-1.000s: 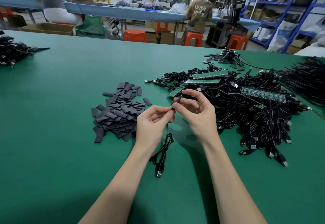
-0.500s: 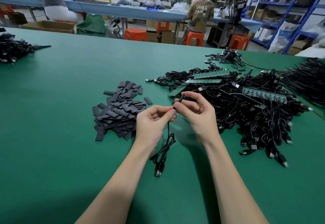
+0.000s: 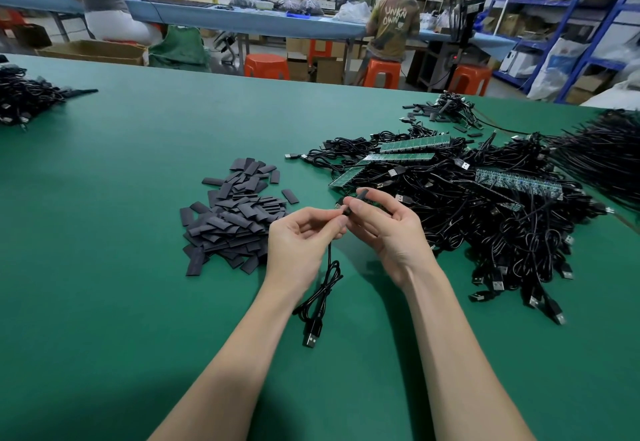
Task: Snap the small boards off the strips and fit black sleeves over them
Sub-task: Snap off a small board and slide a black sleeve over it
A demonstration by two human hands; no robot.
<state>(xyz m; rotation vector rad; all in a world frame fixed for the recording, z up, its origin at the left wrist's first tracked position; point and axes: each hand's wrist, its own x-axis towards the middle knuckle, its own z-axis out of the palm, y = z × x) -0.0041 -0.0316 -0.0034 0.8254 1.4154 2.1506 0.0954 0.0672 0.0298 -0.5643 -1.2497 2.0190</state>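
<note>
My left hand [image 3: 300,246] pinches the top end of a thin black USB cable [image 3: 320,297] that dangles down to the green table [image 3: 104,267], its plug lying on the mat. My right hand [image 3: 386,229] holds a black sleeve [image 3: 358,200] between thumb and fingers, right at the cable's upper end; the small board is hidden inside or behind the fingers. A pile of flat black sleeves [image 3: 235,219] lies just left of my hands. Green board strips [image 3: 398,156] rest on the heap of black cables [image 3: 502,219] to the right.
Another cable bundle [image 3: 24,97] lies at the far left of the table, and long black wires [image 3: 602,153] spread at the right edge. Beyond the table, people sit at a blue bench on orange stools [image 3: 266,66]; blue shelving stands at the back right.
The hands stay together over the same spot; the fingers have shifted slightly along the sleeve at the cable's end. The dangling cable hangs much as before.
</note>
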